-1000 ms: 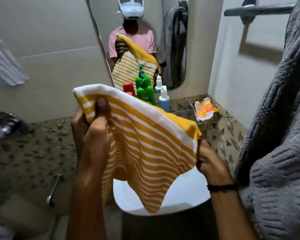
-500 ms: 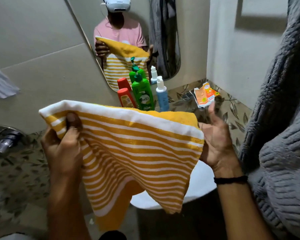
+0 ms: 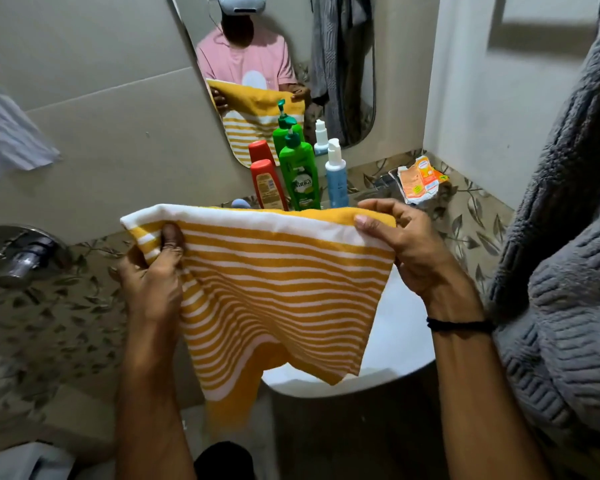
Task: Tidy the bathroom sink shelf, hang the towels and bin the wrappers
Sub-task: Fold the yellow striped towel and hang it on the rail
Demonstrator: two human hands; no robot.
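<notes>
— What sort of place is this?
— A small home bathroom: a white sink [image 3: 399,344] sits below the fingers [image 3: 378,209] gripping a towel, and a mirror [image 3: 357,64] hangs on tile beyond them.
— Anything else?
— Toiletry bottles [image 3: 300,181] stand just past the fingertips, a chrome tap [image 3: 21,258] is left of them, and a grey towel [image 3: 568,271] hangs to their right

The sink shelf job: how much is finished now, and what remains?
Looks done: the three bottles stand upright in a group, and the grey towel hangs at right. In hand: the left hand and right hand hold the striped towel spread. Left: hang it and bin the wrappers.
</notes>
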